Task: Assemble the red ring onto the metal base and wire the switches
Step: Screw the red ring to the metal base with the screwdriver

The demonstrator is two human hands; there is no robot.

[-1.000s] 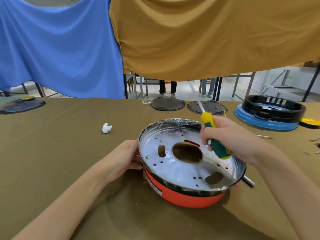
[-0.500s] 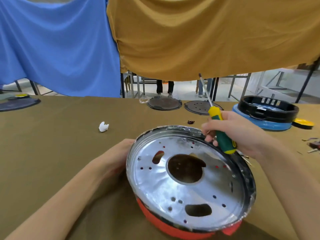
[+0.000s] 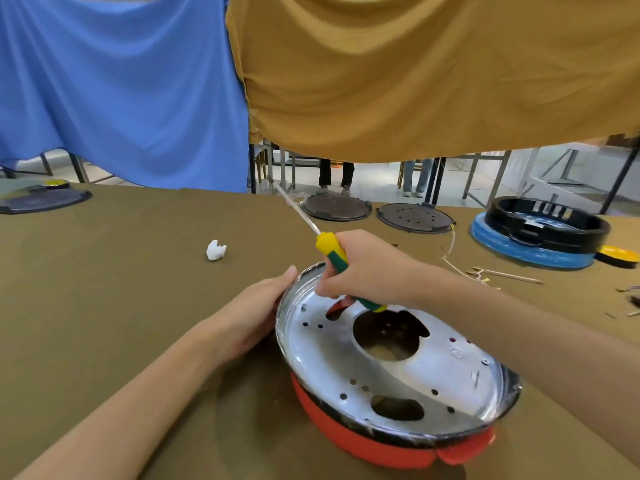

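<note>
Two hands share my work: left hand (image 3: 254, 315) curls its fingers round the round silvery metal base (image 3: 391, 362) seated in the red plastic ring (image 3: 363, 441) on the counter (image 3: 114, 306), steadying it, while right hand (image 3: 367, 268) grips the yellow-green-handled screwdriver (image 3: 330, 251), shaft up, keeping it handy.

Shiny metal base (image 3: 429, 375), matt cloth (image 3: 104, 306).

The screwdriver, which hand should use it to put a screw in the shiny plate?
The right hand, probably: it already grips the screwdriver above the metal base. The left hand holds the base's rim, steadying it.
</note>
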